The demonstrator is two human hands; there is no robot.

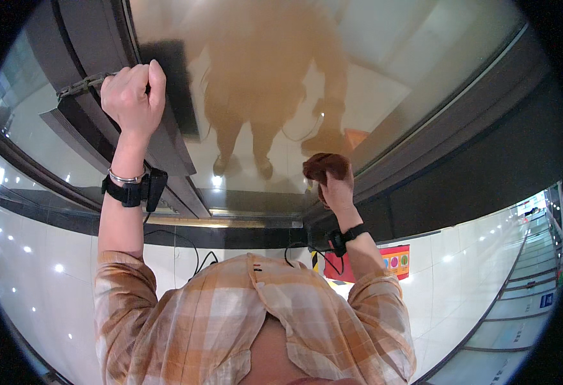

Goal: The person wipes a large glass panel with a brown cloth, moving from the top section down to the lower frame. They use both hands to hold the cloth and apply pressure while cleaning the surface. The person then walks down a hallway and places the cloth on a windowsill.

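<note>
My left hand (134, 96) is closed in a fist around the dark upright door handle (170, 144) of a glass door; its fingertips are hidden behind the handle. A metal chain (81, 85) runs from beside this fist across to the neighbouring dark handle (65, 130). On the right, my right hand (339, 185) grips a bunched brown cloth (327, 166) close to the glass pane (262, 57). Whether the cloth touches the glass cannot be told. My reflection shows in the pane.
A dark frame (454, 130) borders the pane on the right. Beneath my right forearm a red sign (397, 260) stands near yellow-black striping (315, 261). Black cables (197, 255) hang by my body. Glossy pale floor tiles (50, 298) lie around, with glass panels (512, 332) at lower right.
</note>
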